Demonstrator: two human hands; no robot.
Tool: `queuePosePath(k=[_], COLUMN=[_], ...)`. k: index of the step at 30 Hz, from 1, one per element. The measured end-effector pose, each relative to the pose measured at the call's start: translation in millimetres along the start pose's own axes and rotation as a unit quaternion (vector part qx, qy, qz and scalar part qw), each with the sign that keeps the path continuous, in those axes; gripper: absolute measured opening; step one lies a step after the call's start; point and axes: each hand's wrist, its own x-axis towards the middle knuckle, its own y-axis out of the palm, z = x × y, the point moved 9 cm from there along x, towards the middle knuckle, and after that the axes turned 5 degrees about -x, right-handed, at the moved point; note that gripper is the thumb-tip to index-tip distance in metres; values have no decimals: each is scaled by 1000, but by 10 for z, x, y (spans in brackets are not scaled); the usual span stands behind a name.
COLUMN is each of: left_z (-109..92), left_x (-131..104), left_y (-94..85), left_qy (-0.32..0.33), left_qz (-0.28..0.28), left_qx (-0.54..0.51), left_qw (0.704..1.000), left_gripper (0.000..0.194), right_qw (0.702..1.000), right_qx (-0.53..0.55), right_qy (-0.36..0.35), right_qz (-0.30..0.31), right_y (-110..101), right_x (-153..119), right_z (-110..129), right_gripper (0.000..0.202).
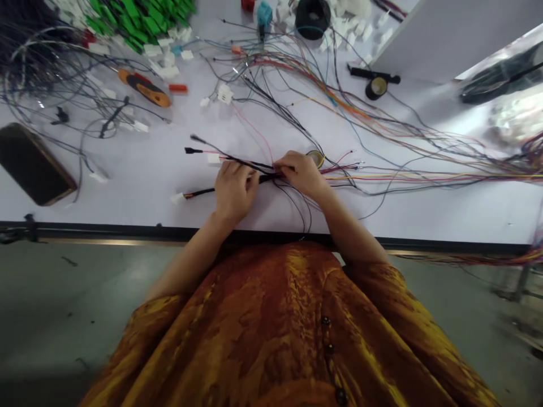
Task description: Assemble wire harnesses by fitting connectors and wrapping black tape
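Note:
A wire harness (265, 177) wrapped partly in black lies across the table near its front edge. My left hand (236, 186) is closed around its black-wrapped branches, whose connector ends stick out to the left. My right hand (299, 172) pinches the bundle where the branches meet; its fingertips partly hide that spot. Red, yellow and black wires (382, 178) run on to the right from there. Just behind my right hand lies a roll of tape (315, 158). A white connector (178, 198) ends the lowest branch, and a black connector (193, 150) ends another.
A phone (36, 164) lies at the left. Behind are orange-handled cutters (144, 87), green connectors (142, 20), a black tape roll (313, 18) and a smaller roll (376, 88). Loose coloured wires (339, 102) cross the right side. A pale panel (428, 42) stands at the back right.

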Motion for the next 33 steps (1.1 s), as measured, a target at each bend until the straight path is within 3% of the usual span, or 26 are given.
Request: queuePosePath(k=[5,10,15,18,20,24,27,30,33], left_z=[-20,74,43,18,12,14,28,21,25], left_x=[-84,-84,-35,-30,-30,0,42,69,73], left_y=[237,281,220,204,195,156,138,125,128], left_qy=[29,24,31,38,42,36,9,-2,-2], left_qz=[51,63,59,55,50,27,18,12,14], left_qx=[-3,8,-37,-69,-82,-109,-129,-139,-147], left_qw=[998,998,997,995,995,993,991,990,989], left_gripper=[34,30,39,36,33,32,32,33,32], right_qw=[990,993,995,993,995,992,948,859,773], right_qx=[113,67,-3,-29,-40,16,220,425,550], right_qy=[51,78,21,31,40,111,195,232,253], right_qz=[68,60,99,107,81,-53,-121,-167,-187], right_y=[-129,-315,-96,25,14,-185,-199,-167,-166], right_x=[-5,-22,70,137,184,223,146,63,33], right_z=[-277,-365,-168,-150,-174,-353,-552,-649,-698], right_gripper=[36,21,18,10,6,6,11,23,32])
